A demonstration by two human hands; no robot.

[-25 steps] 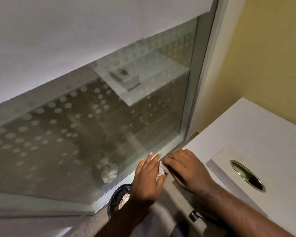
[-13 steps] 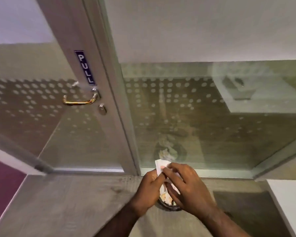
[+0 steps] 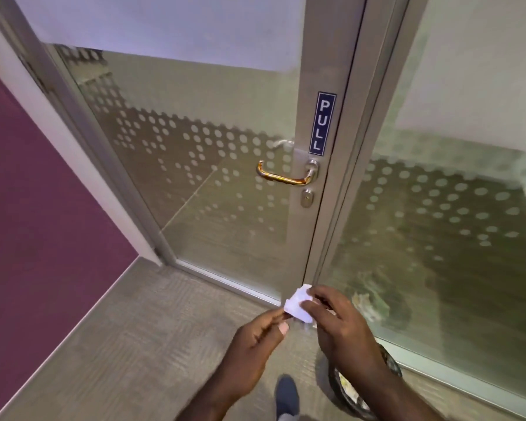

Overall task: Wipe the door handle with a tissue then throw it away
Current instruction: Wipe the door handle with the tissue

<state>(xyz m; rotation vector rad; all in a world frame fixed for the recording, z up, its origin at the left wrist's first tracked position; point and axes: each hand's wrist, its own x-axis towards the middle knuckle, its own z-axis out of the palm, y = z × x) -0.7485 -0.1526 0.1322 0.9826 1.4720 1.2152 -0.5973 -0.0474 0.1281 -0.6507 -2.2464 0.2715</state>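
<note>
**Tissue held in both hands, door handle now ahead**

The view has swung left since half a second ago: the glass door (image 3: 213, 165), then at the left edge, now fills the middle, and the gold lever door handle (image 3: 281, 177) sits near centre instead of far left. A second earlier the handle was out of sight altogether, with only a glass panel and a white counter showing.

The hands have kept the crumpled white tissue (image 3: 298, 302) between them throughout. The left hand (image 3: 255, 347) pinches its lower left edge between thumb and forefinger; the right hand (image 3: 343, 326) closes its fingertips over the right side. The tissue is low in the view, well below the handle and apart from it.

The blue PULL sign (image 3: 322, 123) stands upright on the door frame just above the handle, and the lock cylinder (image 3: 307, 198) is just below it.

The round waste bin (image 3: 346, 396) at bottom right is mostly hidden behind the right forearm; only a dark rim and a few pale scraps inside show. Its reflection in the glass side panel (image 3: 456, 226) is smeared and hard to read. A dark shoe tip (image 3: 287, 393) on the grey floor (image 3: 128, 338) is blurred and partly cut off by the bottom edge. A maroon wall (image 3: 34, 208) runs along the left.
</note>
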